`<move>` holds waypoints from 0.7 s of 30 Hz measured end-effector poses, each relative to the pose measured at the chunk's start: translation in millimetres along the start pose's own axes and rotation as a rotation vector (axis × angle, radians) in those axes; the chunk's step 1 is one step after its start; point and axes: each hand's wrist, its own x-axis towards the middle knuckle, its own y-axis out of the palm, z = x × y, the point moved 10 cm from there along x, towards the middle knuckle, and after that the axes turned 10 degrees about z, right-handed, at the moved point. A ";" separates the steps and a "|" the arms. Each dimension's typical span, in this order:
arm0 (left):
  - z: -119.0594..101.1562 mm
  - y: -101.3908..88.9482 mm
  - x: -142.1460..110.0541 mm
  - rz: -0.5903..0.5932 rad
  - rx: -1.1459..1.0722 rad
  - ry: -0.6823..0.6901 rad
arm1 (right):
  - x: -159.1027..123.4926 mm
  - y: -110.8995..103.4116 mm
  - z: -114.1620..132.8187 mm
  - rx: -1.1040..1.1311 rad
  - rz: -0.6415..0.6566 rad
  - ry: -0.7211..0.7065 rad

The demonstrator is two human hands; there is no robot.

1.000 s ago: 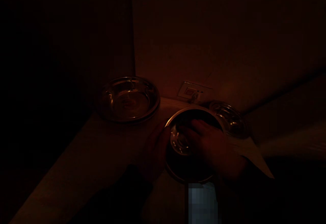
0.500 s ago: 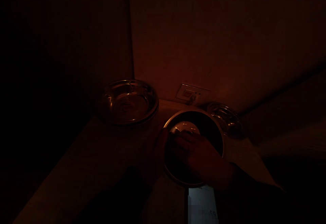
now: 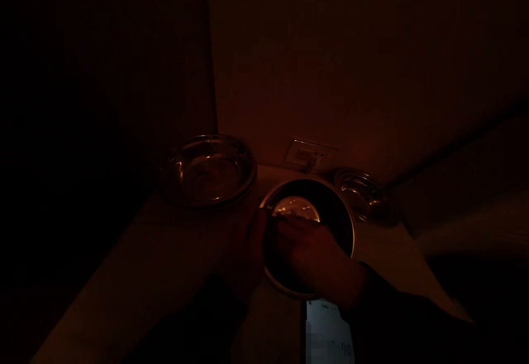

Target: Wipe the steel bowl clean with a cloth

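The scene is very dark. A deep round metal bowl [image 3: 351, 231] stands tilted toward me on the table. Along its left side lies my left hand [image 3: 248, 253], gripping the wall with the thumb near the rim. My right hand [image 3: 308, 245] reaches down inside, fingers bent and pressed together close to the left inner wall. Whatever those fingers hold, if anything, is lost in shadow. Beyond them, a shiny round patch [image 3: 297, 207] glints inside the bowl; I cannot tell whether it is the bowl's bottom or a separate thing.
A wide shiny metal basin [image 3: 210, 196] sits at the back left of the table [image 3: 136, 276]. Behind the bowl to the right is a smaller metal dish [image 3: 367, 198]. A socket plate [image 3: 309, 153] is on the wall. A lit phone screen [image 3: 328, 331] lies at the front.
The bowl and my right hand have shifted slightly left in the picture. My right hand stays inside the bowl and my left hand remains at its side.
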 end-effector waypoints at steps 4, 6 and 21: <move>8.2 -12.4 0.2 -0.101 -0.005 -0.040 | -7.6 4.4 5.4 0.014 0.043 -0.030; 2.5 -10.1 2.6 -0.065 -0.027 0.004 | -9.6 4.3 3.5 0.002 0.050 -0.010; -18.3 -4.8 12.3 0.048 0.176 0.165 | -23.9 12.5 -4.1 0.061 0.090 -0.154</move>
